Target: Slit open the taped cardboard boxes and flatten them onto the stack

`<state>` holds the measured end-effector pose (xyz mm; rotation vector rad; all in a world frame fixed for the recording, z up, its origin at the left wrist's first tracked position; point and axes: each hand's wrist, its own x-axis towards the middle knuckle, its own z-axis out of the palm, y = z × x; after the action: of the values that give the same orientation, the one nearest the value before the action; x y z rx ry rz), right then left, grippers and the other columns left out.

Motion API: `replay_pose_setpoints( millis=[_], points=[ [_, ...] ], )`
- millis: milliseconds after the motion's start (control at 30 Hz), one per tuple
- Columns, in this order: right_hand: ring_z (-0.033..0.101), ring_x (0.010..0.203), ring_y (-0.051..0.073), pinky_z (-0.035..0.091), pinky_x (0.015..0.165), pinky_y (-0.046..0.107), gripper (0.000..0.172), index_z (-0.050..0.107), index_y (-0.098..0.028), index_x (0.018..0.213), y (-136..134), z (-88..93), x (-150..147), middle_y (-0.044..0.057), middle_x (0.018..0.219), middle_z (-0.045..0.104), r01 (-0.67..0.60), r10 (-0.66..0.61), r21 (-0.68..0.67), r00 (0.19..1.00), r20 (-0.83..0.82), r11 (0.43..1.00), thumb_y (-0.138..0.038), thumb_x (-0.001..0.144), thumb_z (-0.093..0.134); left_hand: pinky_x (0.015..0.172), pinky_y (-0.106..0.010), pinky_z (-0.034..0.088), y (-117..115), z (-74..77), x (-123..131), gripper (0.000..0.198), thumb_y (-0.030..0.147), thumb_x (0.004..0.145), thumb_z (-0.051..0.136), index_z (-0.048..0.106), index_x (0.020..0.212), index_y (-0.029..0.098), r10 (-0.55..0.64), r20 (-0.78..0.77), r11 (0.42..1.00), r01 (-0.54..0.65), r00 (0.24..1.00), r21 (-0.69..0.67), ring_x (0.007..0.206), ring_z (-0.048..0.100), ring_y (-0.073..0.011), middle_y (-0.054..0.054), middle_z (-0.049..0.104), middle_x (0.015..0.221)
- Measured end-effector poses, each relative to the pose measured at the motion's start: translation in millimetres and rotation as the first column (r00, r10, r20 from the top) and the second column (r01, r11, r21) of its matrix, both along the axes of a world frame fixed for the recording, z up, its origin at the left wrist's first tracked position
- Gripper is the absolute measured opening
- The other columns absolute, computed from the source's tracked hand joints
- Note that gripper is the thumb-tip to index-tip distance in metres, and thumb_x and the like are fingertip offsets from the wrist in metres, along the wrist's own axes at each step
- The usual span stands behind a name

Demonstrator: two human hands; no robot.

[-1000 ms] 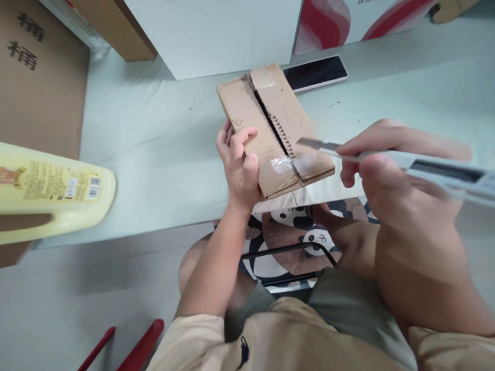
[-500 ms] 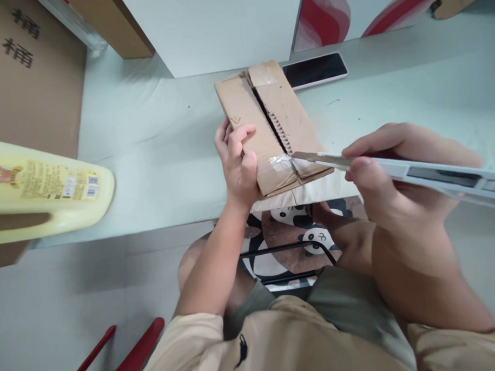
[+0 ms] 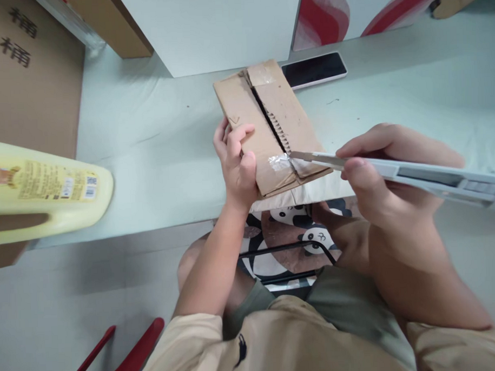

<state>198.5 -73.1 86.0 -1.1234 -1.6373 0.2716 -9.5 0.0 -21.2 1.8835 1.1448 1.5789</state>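
A small brown cardboard box (image 3: 245, 107) lies tilted near the table's front edge. Its top has a dark, ragged slit along the seam, with clear tape (image 3: 279, 161) across the near end. My left hand (image 3: 238, 164) grips the box's left side, thumb and fingers bent over the top. In my right hand (image 3: 387, 175) is a white utility knife (image 3: 430, 180), its handle pointing off to the right. The knife's blade (image 3: 307, 157) is out, and its tip touches the box by the near end of the slit, at the tape.
A phone (image 3: 314, 69) lies behind the box, before a large white carton (image 3: 221, 29) and a red-and-white carton (image 3: 326, 15). On the left are a yellow jug (image 3: 69, 186) and a big brown carton (image 3: 33, 90). A red object (image 3: 135, 354) shows at floor level.
My right hand and the knife's handle have shifted slightly left, while the blade tip stays about the same place on the box. My left hand keeps its grip.
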Motion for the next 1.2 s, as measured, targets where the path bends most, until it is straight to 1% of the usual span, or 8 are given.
replay_pose_setpoints(
  millis=[100,267,367,433,533,800,1033,1200],
  points=[
    [0.047,0.052,0.008,0.037,0.049,0.027,0.006,0.069,-0.022,0.081,2.1,-1.3,-0.2,-0.005,0.063,0.063,0.016,-0.017,0.058,1.0,0.02,0.998,-0.023,0.087,0.068,0.125,-0.052,0.041,0.0,-0.8,-0.1,0.052,0.067,0.101,0.034,0.061,0.127,0.031,0.008,-0.005,1.0,-0.008,1.0,-0.006,0.151,0.04,-0.0338,-0.006,0.056,0.138],
    [0.047,0.05,0.01,0.032,0.046,0.028,0.008,0.069,-0.022,0.076,5.0,-5.4,-1.1,-0.004,0.059,0.061,0.038,-0.032,0.1,0.998,-0.06,0.994,-0.022,0.084,0.069,0.126,-0.052,0.04,0.0,-1.0,0.1,0.052,0.067,0.101,0.033,0.061,0.127,0.031,0.011,-0.007,1.0,-0.011,1.0,-0.001,0.151,0.04,-0.0336,-0.006,0.056,0.137],
    [0.05,0.05,0.009,0.035,0.047,0.028,0.008,0.069,-0.023,0.078,3.7,-6.1,-1.6,-0.004,0.061,0.063,-0.004,0.007,0.047,0.999,-0.047,0.999,-0.024,0.086,0.069,0.125,-0.052,0.041,0.1,-0.5,-0.1,0.053,0.068,0.1,0.034,0.061,0.127,0.032,0.012,-0.004,1.0,-0.012,1.0,-0.012,0.151,0.04,-0.0346,-0.006,0.056,0.138],
    [0.054,0.052,0.01,0.039,0.051,0.029,0.008,0.069,-0.024,0.081,1.5,-4.6,-2.0,-0.003,0.064,0.065,-0.003,0.003,-0.003,0.999,-0.032,1.0,-0.024,0.089,0.067,0.125,-0.052,0.041,0.0,0.1,0.0,0.054,0.069,0.1,0.035,0.062,0.127,0.032,0.011,0.001,1.0,-0.011,1.0,-0.017,0.151,0.04,-0.0349,-0.006,0.056,0.139],
    [0.054,0.052,0.013,0.04,0.051,0.032,0.011,0.069,-0.026,0.081,-1.1,-1.0,-2.0,-0.002,0.065,0.064,0.014,-0.014,-0.054,1.0,-0.009,0.998,-0.024,0.09,0.064,0.125,-0.053,0.04,-0.1,0.7,0.3,0.054,0.069,0.1,0.035,0.062,0.127,0.031,-0.001,0.01,1.0,0.001,1.0,-0.025,0.151,0.04,-0.035,-0.007,0.055,0.139],
    [0.052,0.05,0.008,0.041,0.05,0.026,0.008,0.07,-0.021,0.082,1.3,-1.7,0.8,-0.004,0.064,0.066,-0.06,0.062,-0.03,0.996,0.057,0.998,-0.023,0.089,0.068,0.125,-0.055,0.038,0.3,-0.1,-0.2,0.054,0.069,0.099,0.037,0.063,0.126,0.03,-0.007,0.027,0.999,0.008,1.0,-0.032,0.151,0.039,-0.0365,-0.007,0.056,0.138],
    [0.056,0.052,0.009,0.041,0.05,0.027,0.01,0.07,-0.022,0.082,-0.7,-0.9,-3.6,-0.004,0.065,0.067,-0.046,0.044,-0.058,0.998,-0.037,0.997,-0.025,0.092,0.067,0.122,-0.054,0.04,0.5,-1.0,0.7,0.05,0.061,0.102,0.037,0.063,0.13,0.029,-0.037,0.053,0.999,0.037,0.998,0.014,0.149,0.037,-0.0349,-0.008,0.056,0.137],
    [0.056,0.054,0.008,0.042,0.054,0.026,0.013,0.069,-0.021,0.08,-2.4,3.6,-4.9,-0.004,0.064,0.065,-0.084,0.079,-0.143,0.996,-0.043,0.986,-0.026,0.092,0.066,0.123,-0.053,0.038,-0.9,1.8,0.3,0.048,0.061,0.101,0.038,0.062,0.128,0.029,-0.052,0.052,0.999,0.053,0.997,-0.01,0.15,0.035,-0.034,-0.008,0.057,0.136]
  ],
)
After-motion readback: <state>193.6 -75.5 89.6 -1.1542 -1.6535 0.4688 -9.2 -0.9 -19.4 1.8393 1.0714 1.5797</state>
